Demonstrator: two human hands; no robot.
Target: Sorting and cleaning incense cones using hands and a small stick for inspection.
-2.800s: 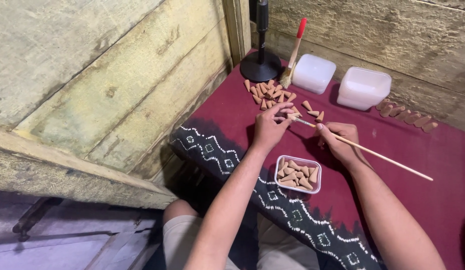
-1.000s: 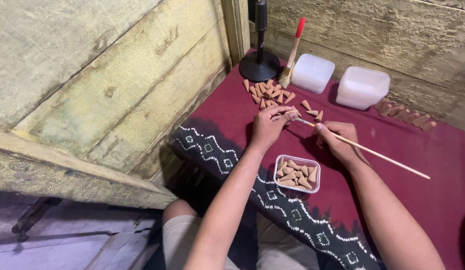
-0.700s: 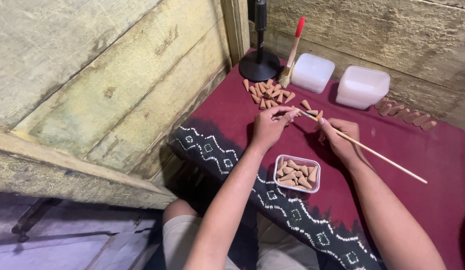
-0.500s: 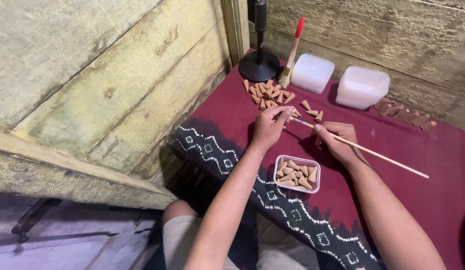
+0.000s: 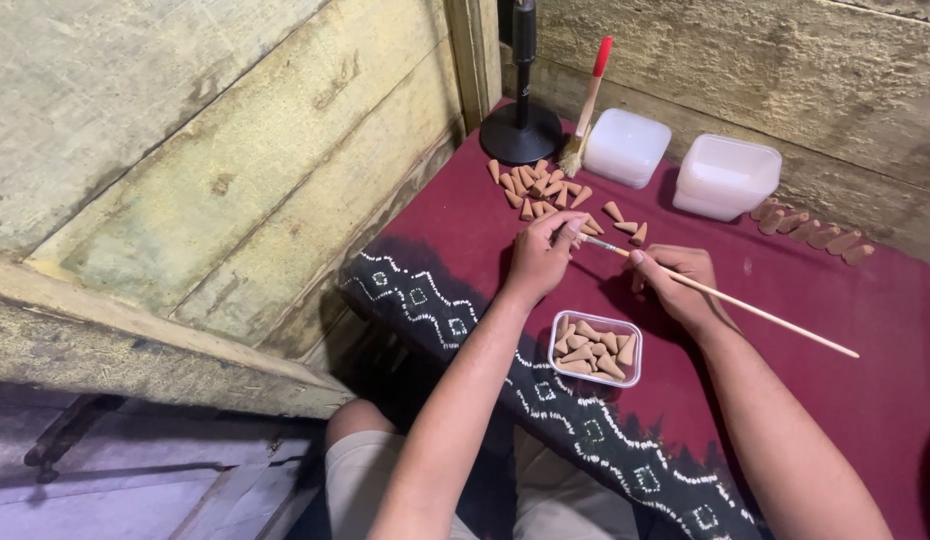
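My left hand (image 5: 541,256) pinches a small tan cone (image 5: 575,237) over the maroon cloth (image 5: 465,215). My right hand (image 5: 680,285) grips a long thin wooden stick (image 5: 775,318), whose tip meets the cone between my left fingers. A pile of loose tan cones (image 5: 540,186) lies just beyond my left hand. A small clear tray (image 5: 596,348) with several cones sits between my forearms.
Two white plastic tubs (image 5: 626,147) (image 5: 727,176) stand at the back by the wooden wall. A red-handled brush (image 5: 588,105) leans beside a black round stand (image 5: 521,131). A row of cones (image 5: 811,229) lies at the far right. Wooden planks (image 5: 215,150) rise on the left.
The stick has shifted slightly in angle in my right hand. Both hands stay in the same spot over the cloth.
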